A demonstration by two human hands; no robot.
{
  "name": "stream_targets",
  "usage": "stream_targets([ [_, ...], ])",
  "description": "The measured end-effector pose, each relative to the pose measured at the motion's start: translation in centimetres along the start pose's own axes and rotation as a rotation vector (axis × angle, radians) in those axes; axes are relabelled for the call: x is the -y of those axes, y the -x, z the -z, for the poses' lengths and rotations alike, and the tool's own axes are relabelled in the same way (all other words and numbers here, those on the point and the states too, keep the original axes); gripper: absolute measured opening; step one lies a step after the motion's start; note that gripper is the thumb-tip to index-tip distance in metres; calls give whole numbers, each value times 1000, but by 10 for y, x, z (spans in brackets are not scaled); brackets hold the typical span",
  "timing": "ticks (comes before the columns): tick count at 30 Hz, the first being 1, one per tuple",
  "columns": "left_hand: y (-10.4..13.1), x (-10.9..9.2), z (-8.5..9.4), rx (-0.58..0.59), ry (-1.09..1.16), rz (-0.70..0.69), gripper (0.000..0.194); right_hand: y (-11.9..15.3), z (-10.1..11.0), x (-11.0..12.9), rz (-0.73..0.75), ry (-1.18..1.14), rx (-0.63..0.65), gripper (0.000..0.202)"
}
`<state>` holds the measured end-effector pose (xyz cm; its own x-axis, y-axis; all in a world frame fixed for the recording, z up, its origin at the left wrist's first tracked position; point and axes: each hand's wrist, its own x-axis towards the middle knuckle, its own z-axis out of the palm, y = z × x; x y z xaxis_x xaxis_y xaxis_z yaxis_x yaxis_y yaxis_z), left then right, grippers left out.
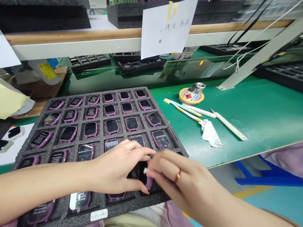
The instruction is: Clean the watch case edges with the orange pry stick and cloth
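Note:
A dark grey foam tray holds rows of pink-framed watch bodies, several with lit text on their screens. Near its front right corner, my left hand holds a watch by its edges between thumb and fingers. My right hand, with a red ring, is closed at the right side of that watch. A small white tip sticks out from its fingertips over the watch; the rest of that item is hidden in the hand.
Right of the tray on the green table lie brushes, a crumpled tissue, a pale pen-like tool and a tape roll with a metal-topped container. A shelf with a paper sheet crosses above. A slanted post stands at right.

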<state>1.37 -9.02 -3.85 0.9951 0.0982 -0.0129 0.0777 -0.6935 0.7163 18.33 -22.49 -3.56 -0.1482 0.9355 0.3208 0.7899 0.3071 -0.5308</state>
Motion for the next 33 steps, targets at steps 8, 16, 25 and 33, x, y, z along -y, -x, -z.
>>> stream_targets([
  [8,7,6,-4,-102,-31,-101,84,-2,2,-16,-115,-271,-323,10],
  [16,7,7,-5,-87,-65,-128,87,19,-25,-6,23,-210,-363,15],
  [25,6,9,-5,-80,-91,-139,81,14,-26,-7,45,-157,-367,18],
  [33,6,9,-6,-89,-78,-102,74,13,-26,-1,33,-142,-351,18],
])
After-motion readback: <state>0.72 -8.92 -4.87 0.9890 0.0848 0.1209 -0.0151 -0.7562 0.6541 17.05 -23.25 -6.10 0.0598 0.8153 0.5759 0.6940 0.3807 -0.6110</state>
